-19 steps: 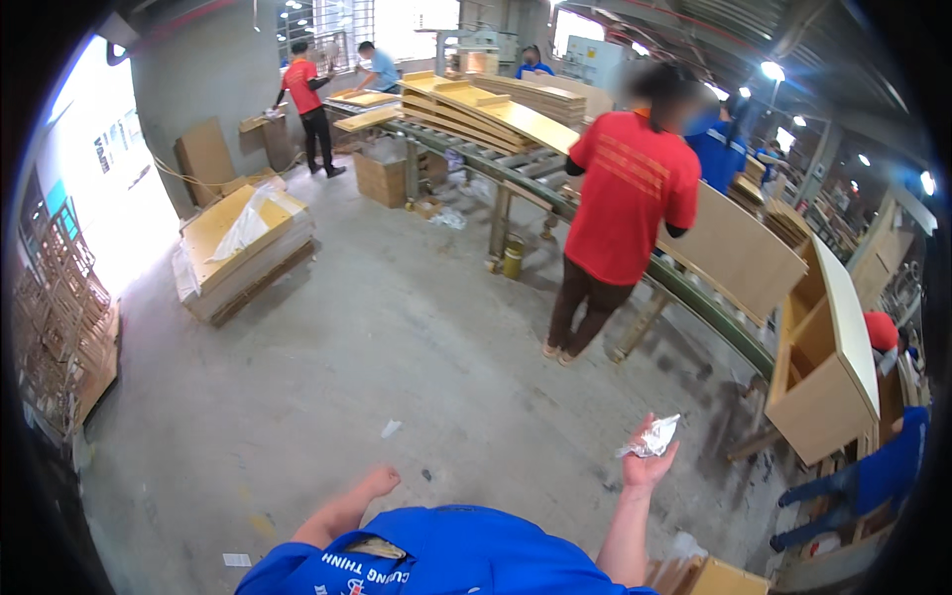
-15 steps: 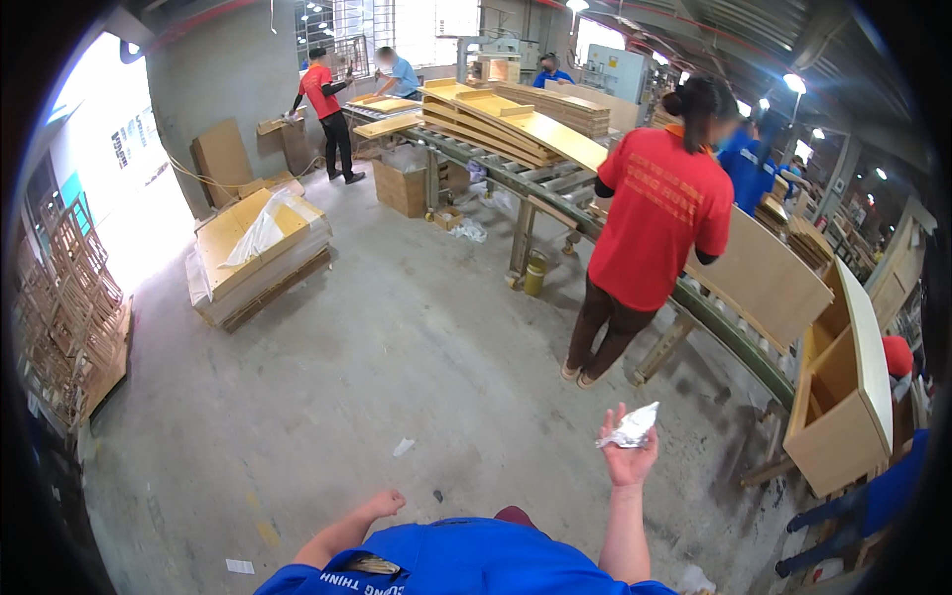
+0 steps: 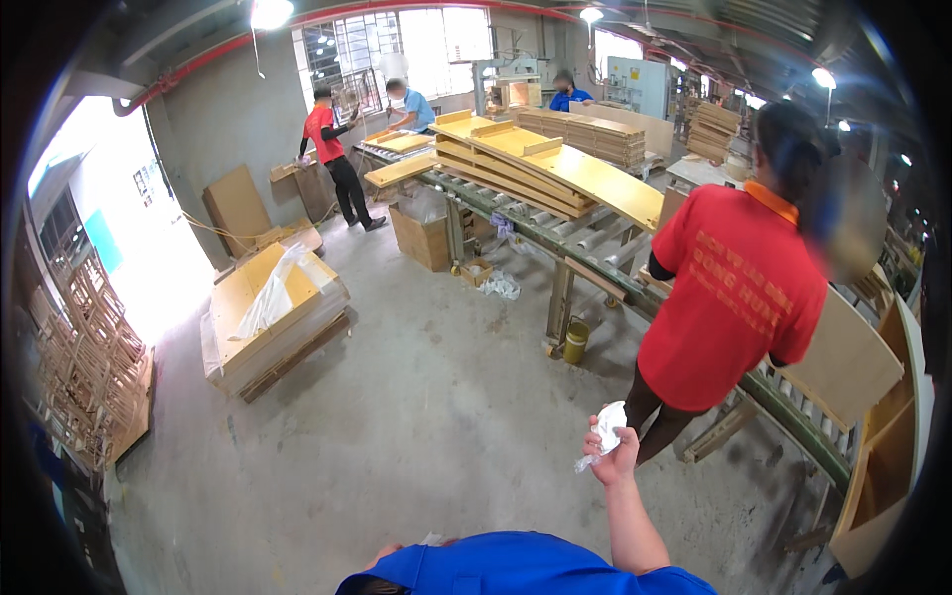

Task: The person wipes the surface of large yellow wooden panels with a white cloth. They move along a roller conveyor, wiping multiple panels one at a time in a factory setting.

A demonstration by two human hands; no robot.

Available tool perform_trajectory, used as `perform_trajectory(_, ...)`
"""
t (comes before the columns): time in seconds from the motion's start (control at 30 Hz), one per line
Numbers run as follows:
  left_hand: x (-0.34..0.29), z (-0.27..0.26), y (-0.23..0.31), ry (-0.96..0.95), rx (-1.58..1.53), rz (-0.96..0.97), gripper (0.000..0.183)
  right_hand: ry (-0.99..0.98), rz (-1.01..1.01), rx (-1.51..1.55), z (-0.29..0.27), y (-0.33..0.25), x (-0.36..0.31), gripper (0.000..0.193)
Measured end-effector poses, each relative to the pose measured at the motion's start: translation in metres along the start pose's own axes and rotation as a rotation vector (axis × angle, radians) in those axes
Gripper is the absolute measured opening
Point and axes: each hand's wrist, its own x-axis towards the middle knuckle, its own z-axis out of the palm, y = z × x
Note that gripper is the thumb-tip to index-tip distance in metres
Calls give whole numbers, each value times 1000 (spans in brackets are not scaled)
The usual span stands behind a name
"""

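A crumpled, whitish packet [image 3: 611, 426] sits in the right hand [image 3: 619, 456], raised over the concrete floor [image 3: 426, 426] right of centre. The fingers are curled round the packet, and a clear, wrinkled end of it pokes out below them on the left. The bare right forearm runs down to a blue shirt [image 3: 516, 565] at the lower edge. At that shirt's left side only a sliver of skin [image 3: 385, 553] shows; I cannot tell whether the left hand is spread or closed.

Just beyond the packet, a co-worker in a red shirt [image 3: 739, 297] stands with their back to the camera, facing a green-framed roller conveyor [image 3: 595, 248]. Yellow boards [image 3: 545, 171] lie stacked at a slant on its rollers. An olive bucket [image 3: 576, 342] stands on the floor beside one of its legs, and a cardboard box [image 3: 421, 238] is farther along. To the right, an open wooden cabinet [image 3: 886, 466] leans into the rim of the view.

To the left, a low stack of panels [image 3: 283, 332] rests on the floor, partly draped with translucent film [image 3: 270, 302]. In the background, two more people [image 3: 329, 139] stand near the barred window.
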Motion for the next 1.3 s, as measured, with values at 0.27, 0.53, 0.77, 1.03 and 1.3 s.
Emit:
perform_trajectory(0.27, 116, -67, 43, -51, -11, -95, 37, 72, 44, -15, 23, -12, 205, 51)
perform_trajectory(0.53, 303, -252, 150, 59, 111, 22, 37, -56, -94, 197, 44, -25, 391, 52)
perform_trajectory(0.77, 471, -407, 336, 259, -32, 337, 37, 183, -402, 76, 40, -37, 494, 48)
perform_trajectory(1.03, 589, -413, 502, -254, -347, 406, 34, 8, -505, 238, 14, -129, 644, 57)
perform_trajectory(1.3, 676, -479, 577, -362, -669, 205, 33, 75, -451, 77, 42, -166, 828, 46)
